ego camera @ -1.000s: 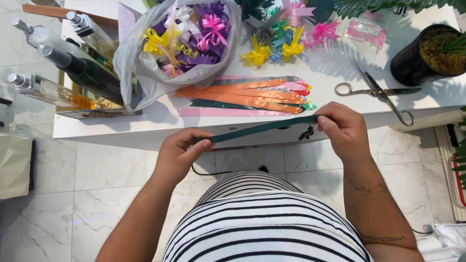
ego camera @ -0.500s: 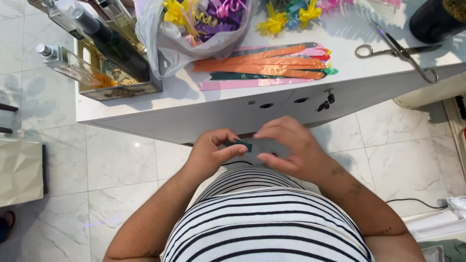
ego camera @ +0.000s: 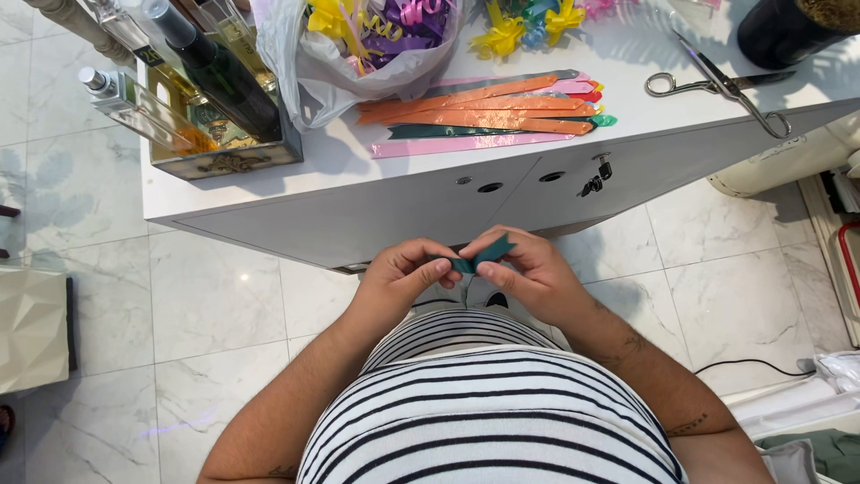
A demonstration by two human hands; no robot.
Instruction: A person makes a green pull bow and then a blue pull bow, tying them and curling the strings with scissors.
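Note:
Both my hands meet in front of my striped shirt, below the white table's front edge [ego camera: 358,220]. My left hand [ego camera: 403,278] and my right hand [ego camera: 524,269] pinch a dark green ribbon strip [ego camera: 479,255] that is folded between the fingers. A short pointed end of it sticks up by my right thumb. On the table lies a pile of flat ribbon strips [ego camera: 488,112] in orange, pink and green.
A clear plastic bag of coloured ribbon bows [ego camera: 376,45] sits behind the strips. Scissors [ego camera: 721,90] lie at the right, next to a dark pot [ego camera: 797,31]. A box with several bottles [ego camera: 193,99] stands at the left. Marble floor tiles lie below.
One second ago my hands held the green ribbon stretched out straight. They have come together near my body and the ribbon is folded small between them.

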